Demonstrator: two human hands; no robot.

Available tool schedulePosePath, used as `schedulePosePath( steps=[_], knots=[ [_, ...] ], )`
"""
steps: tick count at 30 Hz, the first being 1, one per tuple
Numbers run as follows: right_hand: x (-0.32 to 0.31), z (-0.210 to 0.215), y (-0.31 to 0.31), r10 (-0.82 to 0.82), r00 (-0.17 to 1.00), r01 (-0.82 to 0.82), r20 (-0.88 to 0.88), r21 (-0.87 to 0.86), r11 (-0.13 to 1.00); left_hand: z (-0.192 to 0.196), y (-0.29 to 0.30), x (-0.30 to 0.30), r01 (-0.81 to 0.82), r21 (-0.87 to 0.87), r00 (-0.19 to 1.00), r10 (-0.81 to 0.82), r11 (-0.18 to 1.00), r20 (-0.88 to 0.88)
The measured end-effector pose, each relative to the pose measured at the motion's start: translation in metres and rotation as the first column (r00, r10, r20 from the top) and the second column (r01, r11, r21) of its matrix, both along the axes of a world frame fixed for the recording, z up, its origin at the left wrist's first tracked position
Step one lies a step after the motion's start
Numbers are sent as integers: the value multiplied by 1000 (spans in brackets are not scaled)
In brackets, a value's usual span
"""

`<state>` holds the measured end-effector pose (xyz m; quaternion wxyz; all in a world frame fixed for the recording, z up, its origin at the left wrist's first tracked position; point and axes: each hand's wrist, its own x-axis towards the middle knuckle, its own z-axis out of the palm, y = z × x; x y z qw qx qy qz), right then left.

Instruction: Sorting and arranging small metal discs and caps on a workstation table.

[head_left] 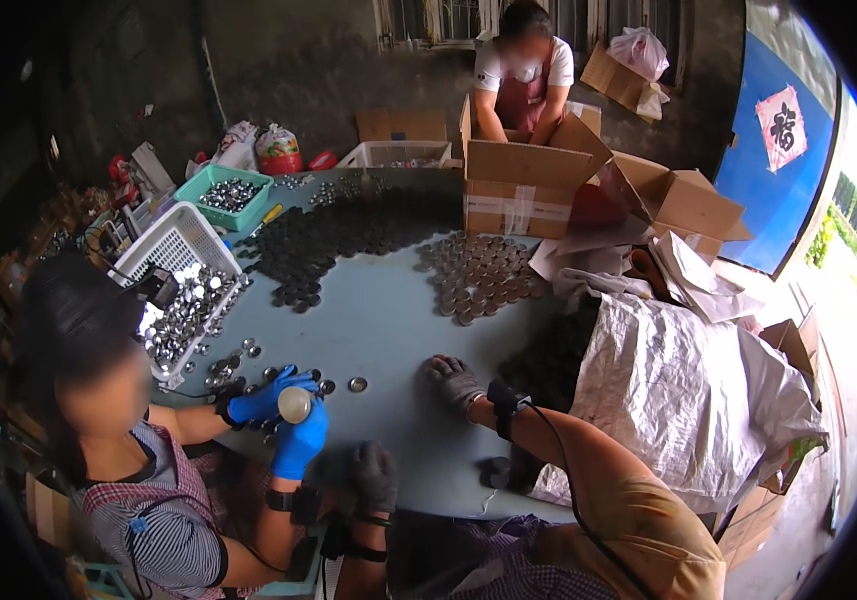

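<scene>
Beneath both hands: wide blue-grey flat-topped desk (pixel 373 320). Crumpled silver sheet (pixel 668 390) covers the desk's right side. At the desk's left edge, co-worker in striped shirt and checked apron (pixel 158 490). Broad spread of dark round discs (pixel 348 235) over the desk's far half. Open brown cardboard box (pixel 518 185) at the desk's far right; second co-worker in white top and dark red apron (pixel 523 105) behind it, forearms reaching inside. White perforated plastic basket (pixel 180 260), tilted, shiny silver caps (pixel 193 310) in it, on the desk's left side. Teal plastic basket (pixel 223 197) of similar pieces by the desk's far left corner. Lighter grey-brown disc cluster (pixel 476 272) right of the desk's centre; black disc heap (pixel 548 350) nearer, against the sheet.

Own right hand (pixel 455 382), grey-gloved, rests on the desk's middle, fingers loosely extended, nothing seen gripped; black heap to its right. Left hand (pixel 375 478), dark-gloved, at the desk's near edge; cannot tell if closed. Co-worker's blue-gloved hands (pixel 300 442) hold a cloudy round piece (pixel 294 404) over the desk's near left. Smallest: single silver-rimmed disc (pixel 358 384), left of the desk's middle.
</scene>
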<state>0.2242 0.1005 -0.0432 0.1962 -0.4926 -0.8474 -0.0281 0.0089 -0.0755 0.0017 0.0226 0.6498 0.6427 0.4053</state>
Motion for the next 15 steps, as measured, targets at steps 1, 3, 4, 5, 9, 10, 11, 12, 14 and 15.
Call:
schedulePosePath(
  steps=[1,3,4,5,9,10,11,12,14,15],
  knots=[
    [10,-2,2,-2,1000,3,-27,53,999,13,6,9,49,48,999,-48,998,-23],
    [14,-1,8,20,997,-21,-79,-12,1000,12,4,11,54,-4,995,-53,999,82],
    [17,3,15,43,990,-51,-131,-58,997,8,5,11,55,-39,982,-47,998,185],
    [19,7,25,37,991,-48,-130,-83,995,7,8,10,58,-63,981,-45,996,188],
    [6,72,56,122,986,-159,-112,-448,880,-6,-14,-3,-40,-199,999,39,979,-10],
    [8,83,68,45,992,-114,-121,-649,752,-5,-10,-3,-36,-198,999,29,980,-38],
    [34,76,80,-17,994,-58,-106,-667,742,6,13,5,26,-220,999,-32,975,-22],
    [43,64,87,193,981,-128,34,-632,764,28,23,7,83,-226,910,-167,971,-380],
    [47,45,98,440,884,-276,160,-580,766,45,39,9,139,-272,675,-291,952,-677],
    [45,39,99,439,894,-318,88,-565,761,50,41,16,109,-322,887,-238,941,-395]
  ],
)
